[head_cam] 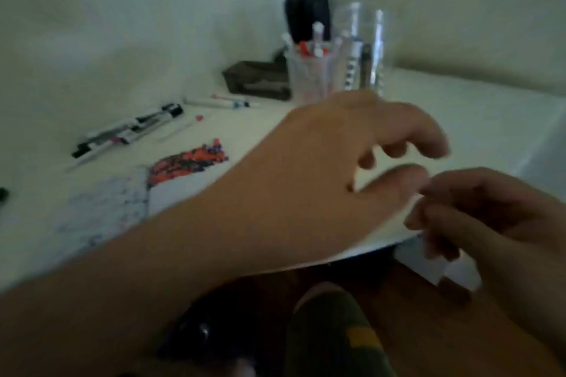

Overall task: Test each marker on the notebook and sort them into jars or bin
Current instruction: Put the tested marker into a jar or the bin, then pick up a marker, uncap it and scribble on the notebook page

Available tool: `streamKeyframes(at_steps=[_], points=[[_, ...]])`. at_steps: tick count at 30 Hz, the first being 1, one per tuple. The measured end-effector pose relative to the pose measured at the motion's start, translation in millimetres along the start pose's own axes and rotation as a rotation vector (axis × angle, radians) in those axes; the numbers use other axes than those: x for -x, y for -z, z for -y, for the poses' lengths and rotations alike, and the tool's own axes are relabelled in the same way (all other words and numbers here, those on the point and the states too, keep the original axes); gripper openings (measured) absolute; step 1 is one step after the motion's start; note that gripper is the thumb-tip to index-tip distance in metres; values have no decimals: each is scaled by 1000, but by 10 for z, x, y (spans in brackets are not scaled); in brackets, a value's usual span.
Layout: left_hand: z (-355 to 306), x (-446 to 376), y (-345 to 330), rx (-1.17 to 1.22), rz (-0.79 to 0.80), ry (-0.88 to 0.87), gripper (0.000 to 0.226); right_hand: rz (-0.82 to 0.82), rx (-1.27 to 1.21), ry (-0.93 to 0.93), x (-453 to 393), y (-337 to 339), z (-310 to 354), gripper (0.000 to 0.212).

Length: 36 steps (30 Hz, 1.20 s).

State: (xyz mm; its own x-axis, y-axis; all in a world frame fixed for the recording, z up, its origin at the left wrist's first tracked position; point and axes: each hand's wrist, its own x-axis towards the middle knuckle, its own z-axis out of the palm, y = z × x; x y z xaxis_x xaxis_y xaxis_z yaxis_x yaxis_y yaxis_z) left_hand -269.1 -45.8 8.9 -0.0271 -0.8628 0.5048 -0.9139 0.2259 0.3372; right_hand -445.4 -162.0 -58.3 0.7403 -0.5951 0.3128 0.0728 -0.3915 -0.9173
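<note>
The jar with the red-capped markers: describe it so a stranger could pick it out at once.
Look to the far corner of the white table, where the two walls meet. Three clear containers stand there in a row, in front of a dark case. The jar is the leftmost and shortest, and the only one crowded with white markers with red caps.

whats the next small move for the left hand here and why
Probably reach back to the loose markers lying left of the notebook and pick one up. The left hand hovers open and holds nothing near the jars, several markers are not yet sorted, and what the right hand holds is too blurred to tell.
</note>
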Motion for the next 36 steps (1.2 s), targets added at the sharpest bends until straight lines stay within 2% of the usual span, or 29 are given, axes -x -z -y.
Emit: streamKeyframes(at_steps=[2, 5, 8, 10, 12, 14, 17, 19, 22, 25, 27, 29, 31, 33, 34, 36], points=[[439, 87, 362, -123, -36, 180, 18, 59, -42, 77, -379, -366, 173, 17], [1292, 355, 660, -308, -14, 442, 21, 203, 72, 142, -1036, -1069, 320, 21], [2089, 778, 824, -390, -14, 725, 27, 353, 281, 187, -1510, -1762, 194, 18], [2465, 1063, 894, -422, -67, 882, 31, 426, 430, 182, -1754, -2144, 128, 18], [2701, 1255, 922, -431, -169, 949, 35, 453, 523, 145, -1962, -2414, 60, 21], [2824, 1307, 907, -405, -231, 943, 47, 462, 608, 111, -2128, -2565, 4, 22], [2931, 1236, 867, -390, -172, 942, 60, 451, 760, 134, -2304, -2660, -116, 22], [2999, 1209, 871, -422, -115, 995, 49, 417, 769, 159, -2325, -2672, -207, 15], [3051, 1209, 856, -476, -105, 954, 29, 401, 661, 194, -2297, -2622, -295, 16], [3031, 1214, 858, -461, -200, 863, 28, 304, 503, 159, -2339, -2576, -314, 44], [2981, 1202, 889, -533, -295, 739, 31, 254, 455, 155, -2360, -2559, -325, 68], [2903, 1185, 919, -603, -432, 506, 36, 223, 446, 170, -2368, -2546, -334, 78], [2795, 1155, 904, -604, -483, 237, 39, 176, 471, 195, -2397, -2533, -351, 64], [2652, 1103, 852, -461, -424, 50, 40, 117, 440, 207, -2416, -2516, -320, 21], [2584, 1081, 825, -363, -382, 12, 42, 115, 352, 191, -2420, -2496, -299, 9], [2534, 1064, 770, -266, -333, 26, 48, 184, 85, 68, -2412, -2439, -279, 43]])
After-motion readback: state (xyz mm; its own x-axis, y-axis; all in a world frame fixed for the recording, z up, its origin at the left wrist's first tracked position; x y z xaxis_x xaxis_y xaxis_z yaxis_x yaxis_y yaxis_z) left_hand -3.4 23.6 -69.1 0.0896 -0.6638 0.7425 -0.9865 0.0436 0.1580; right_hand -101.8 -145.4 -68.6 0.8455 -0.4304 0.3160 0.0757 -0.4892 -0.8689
